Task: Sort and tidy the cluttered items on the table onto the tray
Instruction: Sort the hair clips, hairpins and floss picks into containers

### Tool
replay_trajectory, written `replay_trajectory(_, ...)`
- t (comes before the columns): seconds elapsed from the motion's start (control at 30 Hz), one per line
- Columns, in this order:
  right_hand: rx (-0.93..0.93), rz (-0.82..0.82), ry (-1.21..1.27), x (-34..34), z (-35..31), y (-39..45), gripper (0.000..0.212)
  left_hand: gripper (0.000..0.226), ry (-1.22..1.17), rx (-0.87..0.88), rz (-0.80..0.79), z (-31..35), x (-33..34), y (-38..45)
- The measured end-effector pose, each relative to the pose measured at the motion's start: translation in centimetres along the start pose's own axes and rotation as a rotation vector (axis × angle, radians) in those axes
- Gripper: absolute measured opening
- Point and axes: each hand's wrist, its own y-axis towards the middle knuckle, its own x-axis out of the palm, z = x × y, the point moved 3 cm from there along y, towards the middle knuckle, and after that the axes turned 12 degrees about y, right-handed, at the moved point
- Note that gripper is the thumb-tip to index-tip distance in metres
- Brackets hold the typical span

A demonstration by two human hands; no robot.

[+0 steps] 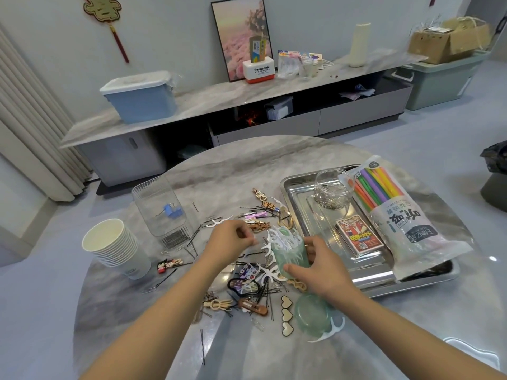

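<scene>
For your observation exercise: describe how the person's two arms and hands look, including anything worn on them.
Both forearms are bare, with no sleeves in view. The left hand and right hand wear no gloves, and no rings, watch or bracelets are visible. Nails look short and unpainted.

Bare tabletop (pixel 247 165) beyond the clutter; cup stack (pixel 115 246) left, crowded tray (pixel 290 187) right.

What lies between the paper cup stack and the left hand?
In the head view, black hairpins scattered on the table, between cup stack and left hand.
</scene>
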Motion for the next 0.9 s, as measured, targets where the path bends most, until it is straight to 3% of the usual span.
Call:
replay_trajectory(0.1, 0.000, -0.004, -0.014, 0.0, -0.1, -0.1, 0.055, 0.013, -0.344, -0.090, 0.112, 0.3, -1.7, -1.0)
replay_trajectory(0.2, 0.006, -0.014, -0.036, 0.0, 0.1, -0.2, 0.054, 0.019, -0.603, -0.063, 0.122, 1.6, -2.9, -1.8)
replay_trajectory(0.43, -0.001, -0.017, -0.038, 0.1, -0.1, -0.3, 0.055, 0.010, -0.874, -0.009, 0.104, 4.9, -3.0, -3.0)
replay_trajectory(0.5, 0.001, -0.013, -0.023, 0.1, 0.0, -0.2, 0.055, 0.010, -0.843, 0.002, 0.097, 5.3, -2.6, -3.3)
replay_trajectory(0.7, -0.018, 0.008, -0.018, 0.1, 0.2, 0.0, 0.055, 0.017, -0.393, 0.070, 0.148, 5.6, -0.2, -3.8)
replay_trajectory(0.9, -0.039, 0.021, -0.068, 0.0, 0.3, 0.1, 0.053, 0.006, -0.106, 0.174, 0.219, 5.9, 0.2, -3.5)
